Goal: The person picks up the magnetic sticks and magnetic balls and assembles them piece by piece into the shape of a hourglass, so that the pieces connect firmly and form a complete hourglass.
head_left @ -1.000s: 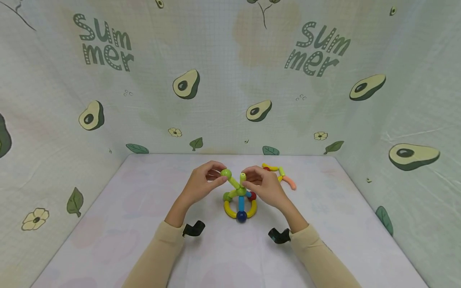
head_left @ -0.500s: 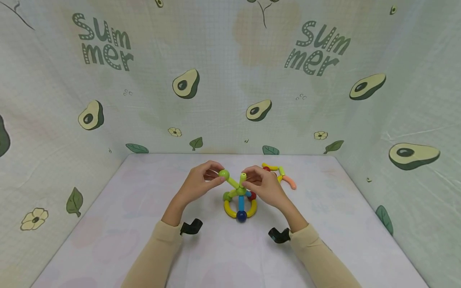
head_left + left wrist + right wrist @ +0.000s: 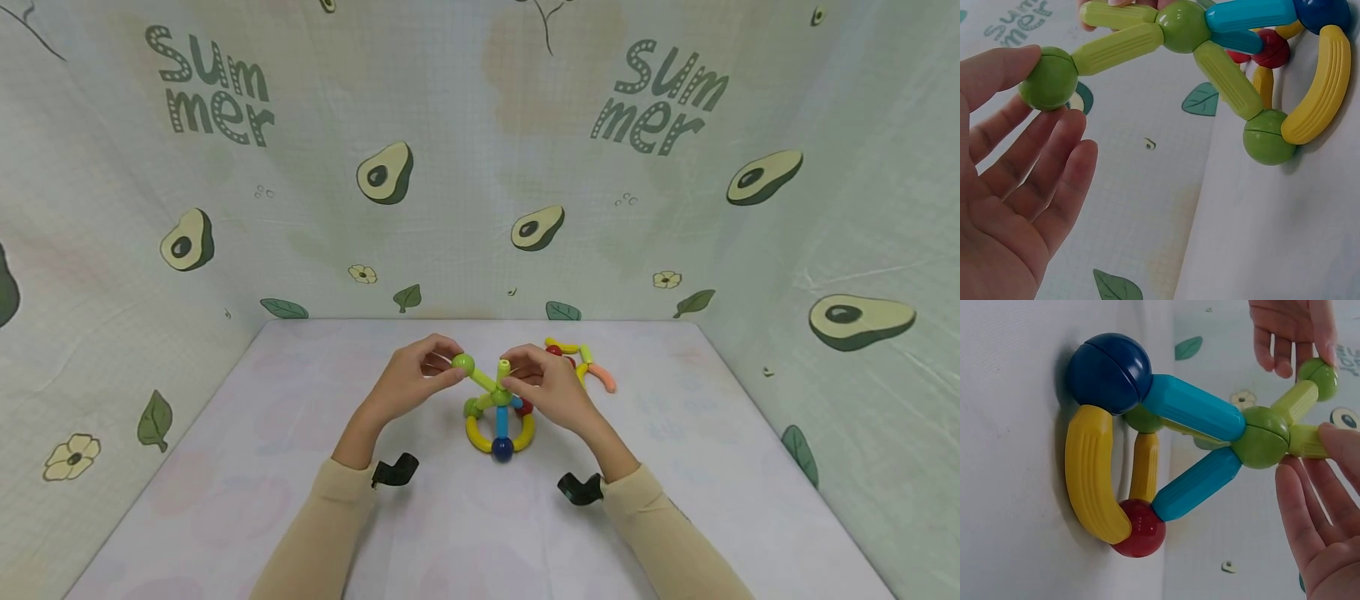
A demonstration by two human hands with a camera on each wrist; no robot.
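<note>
A magnetic ball-and-rod structure stands on the table between both hands. Its base is a ring of curved yellow rods (image 3: 477,437) joined by a navy ball (image 3: 1109,374), a red ball (image 3: 1141,529) and a green ball (image 3: 1270,137). Blue rods (image 3: 1196,407) and a light green rod slope up to a central green ball (image 3: 1184,26). My left hand (image 3: 408,379) pinches another green ball (image 3: 1049,80) at the outer end of a slanting light green rod (image 3: 1119,49). Thumb and fingers of my right hand (image 3: 551,385) pinch a second light green rod (image 3: 1307,441) rising from the central ball.
Behind my right hand lie more pieces: a yellow curved rod (image 3: 562,346), a light green rod (image 3: 586,354), a salmon curved rod (image 3: 602,378) and red balls (image 3: 553,351). A patterned cloth (image 3: 450,250) hangs at the back and sides of the table (image 3: 300,467).
My left hand has drifted slightly left with the green ball, and its slanting rod leans out a little further. My right hand and the base have stayed nearly still.
</note>
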